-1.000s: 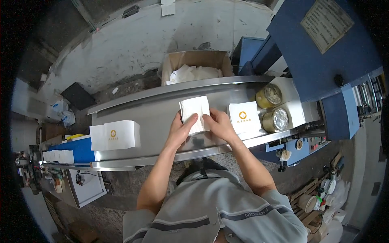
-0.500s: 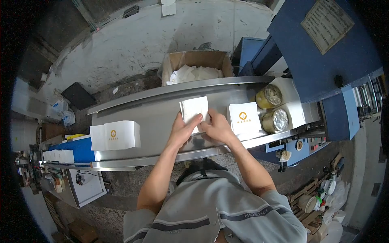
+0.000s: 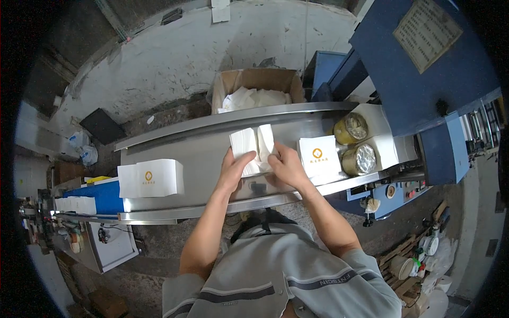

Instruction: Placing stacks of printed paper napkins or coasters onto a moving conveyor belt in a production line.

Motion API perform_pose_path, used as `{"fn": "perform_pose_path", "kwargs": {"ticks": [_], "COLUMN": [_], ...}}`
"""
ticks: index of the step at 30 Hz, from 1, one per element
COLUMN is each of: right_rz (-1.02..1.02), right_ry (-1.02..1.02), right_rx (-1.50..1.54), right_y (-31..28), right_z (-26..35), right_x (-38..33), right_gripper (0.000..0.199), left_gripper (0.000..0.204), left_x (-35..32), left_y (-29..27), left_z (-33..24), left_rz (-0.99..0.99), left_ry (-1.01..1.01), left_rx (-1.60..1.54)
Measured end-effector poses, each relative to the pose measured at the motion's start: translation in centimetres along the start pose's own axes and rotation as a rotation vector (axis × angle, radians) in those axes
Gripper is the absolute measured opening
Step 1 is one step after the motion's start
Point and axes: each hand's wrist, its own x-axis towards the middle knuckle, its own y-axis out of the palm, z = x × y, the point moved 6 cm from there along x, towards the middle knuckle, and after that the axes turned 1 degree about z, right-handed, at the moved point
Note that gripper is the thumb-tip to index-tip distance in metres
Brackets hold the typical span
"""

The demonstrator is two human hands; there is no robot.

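White tissue stack (image 3: 249, 148) between fingers (image 3: 233, 161)

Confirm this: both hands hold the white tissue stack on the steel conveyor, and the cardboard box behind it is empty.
Not quite. The box is not empty; the head view shows white tissue in it. The rest holds: left hand and right hand grip the stack on the conveyor.
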Motion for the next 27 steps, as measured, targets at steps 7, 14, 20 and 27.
{"fn": "perform_pose_path", "kwargs": {"ticks": [7,14,20,27], "right_rz": [0.140,0.222,0.206,0.174], "right_ry": [0.027,-0.112,-0.129,-0.271], "right_rx": [0.162,-0.215,-0.213,-0.220], "right_y": [1.5,1.4,1.5,1.2], "right_z": [-0.4,2.8,2.2,2.7], "right_x": [-0.1,-0.9,-0.8,-1.1], "right_gripper": [0.076,0.085,0.077,0.065], "left_gripper": [0.050,0.047,0.046,0.049], "left_x": [0.2,0.4,0.6,0.8], "left_y": [-0.2,-0.6,-1.0,-1.2], "left_z": [0.3,0.4,0.6,0.8], "left_rz": [-0.010,-0.015,0.003,0.041], "left_ry": [0.028,0.025,0.012,-0.024], "left_rx": [-0.045,-0.145,-0.156,-0.239]}}
